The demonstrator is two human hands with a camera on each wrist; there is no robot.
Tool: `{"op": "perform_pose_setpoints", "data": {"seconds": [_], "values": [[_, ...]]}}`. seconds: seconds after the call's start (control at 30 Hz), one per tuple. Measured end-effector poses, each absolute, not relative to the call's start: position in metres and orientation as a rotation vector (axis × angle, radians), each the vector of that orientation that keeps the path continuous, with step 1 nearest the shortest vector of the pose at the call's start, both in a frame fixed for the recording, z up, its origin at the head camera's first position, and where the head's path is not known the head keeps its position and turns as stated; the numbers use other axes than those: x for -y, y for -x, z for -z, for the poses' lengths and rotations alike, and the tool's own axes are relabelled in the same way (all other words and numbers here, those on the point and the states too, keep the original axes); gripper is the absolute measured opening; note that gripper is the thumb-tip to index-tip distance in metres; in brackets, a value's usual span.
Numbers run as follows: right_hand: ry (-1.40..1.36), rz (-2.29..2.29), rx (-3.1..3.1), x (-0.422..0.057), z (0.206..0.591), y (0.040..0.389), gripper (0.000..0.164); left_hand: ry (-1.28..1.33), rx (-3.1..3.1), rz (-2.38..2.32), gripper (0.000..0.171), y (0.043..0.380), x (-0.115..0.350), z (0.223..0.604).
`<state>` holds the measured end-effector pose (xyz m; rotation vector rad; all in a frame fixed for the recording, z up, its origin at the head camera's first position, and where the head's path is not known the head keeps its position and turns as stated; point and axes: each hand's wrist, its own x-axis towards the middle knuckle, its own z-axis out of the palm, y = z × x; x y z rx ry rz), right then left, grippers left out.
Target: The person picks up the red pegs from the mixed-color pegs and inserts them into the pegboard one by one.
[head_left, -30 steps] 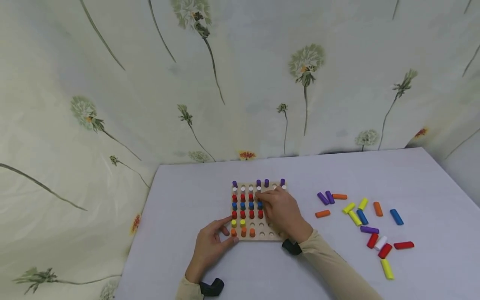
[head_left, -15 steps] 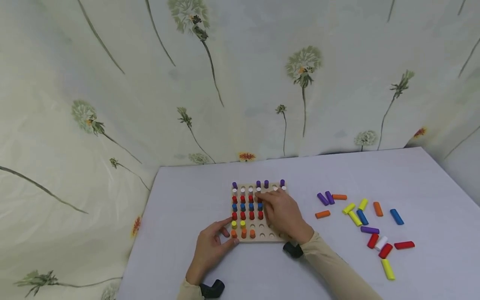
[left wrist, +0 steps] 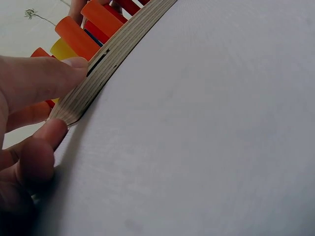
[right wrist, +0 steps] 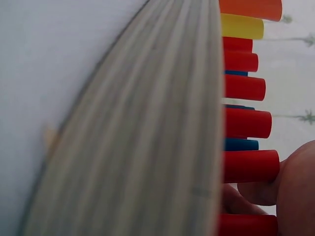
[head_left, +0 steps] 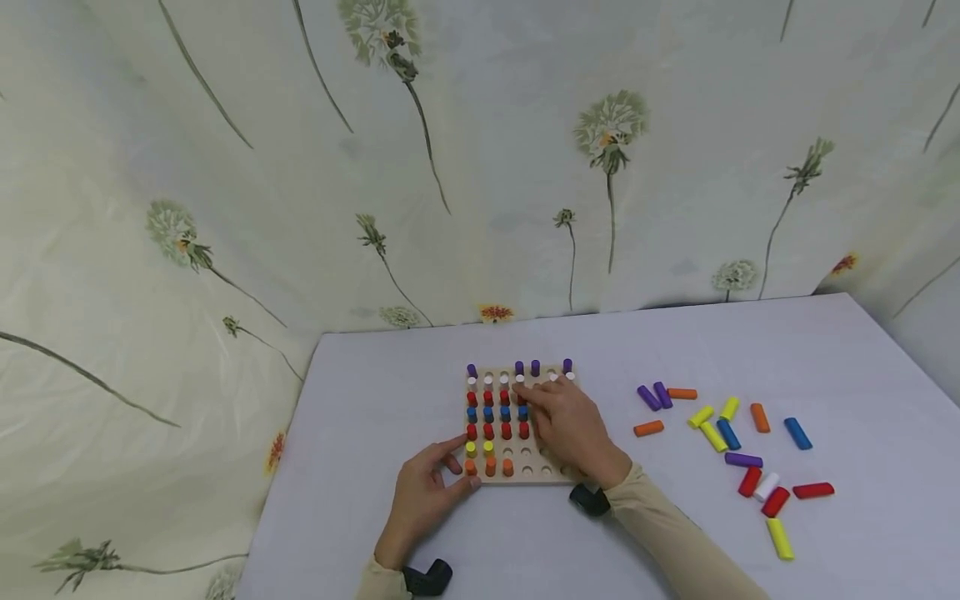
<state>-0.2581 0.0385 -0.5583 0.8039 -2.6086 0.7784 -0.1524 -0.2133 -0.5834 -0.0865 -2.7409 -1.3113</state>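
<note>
A square wooden pegboard [head_left: 536,461] lies on the table with upright pegs in rows of purple, white, red, blue, red, yellow and orange. My left hand [head_left: 423,492] grips its near left corner, the thumb [left wrist: 59,76] against the layered edge beside the orange pegs [left wrist: 76,38]. Over the board's right half reaches my right hand [head_left: 567,421], its fingertips at a red peg [head_left: 521,400] in the third row, which they seem to pinch. That hand hides several holes. In the right wrist view, fingers [right wrist: 300,189] show beside the red pegs [right wrist: 251,166].
Loose pegs lie scattered right of the board: purple [head_left: 648,398], orange [head_left: 648,428], yellow [head_left: 780,538], blue [head_left: 798,433], red [head_left: 813,491] and white [head_left: 767,486]. A flower-patterned cloth [head_left: 480,167] hangs behind the white table [head_left: 360,400]. Black cameras sit at both wrists.
Both hands stay in place on the board and the pegs look unchanged. Only the head view shifts slightly.
</note>
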Motion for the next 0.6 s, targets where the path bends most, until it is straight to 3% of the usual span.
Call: {"op": "perform_pose_setpoints", "data": {"seconds": [0.13,0.37,0.6], "values": [[-0.814,-0.801,2.568,-0.039,0.560,0.257,0.041,0.084,2.742,1.294,0.058,0.152,0.213,0.584],[-0.833,-0.821,2.455,-0.044,0.555,0.259,0.033,0.051,2.726,1.348,0.057,0.151,0.212,0.587],[-0.644,-0.959,2.514,-0.097,0.524,0.274,0.027,0.065,2.711,1.384,0.057,0.151,0.210,0.589]]}}
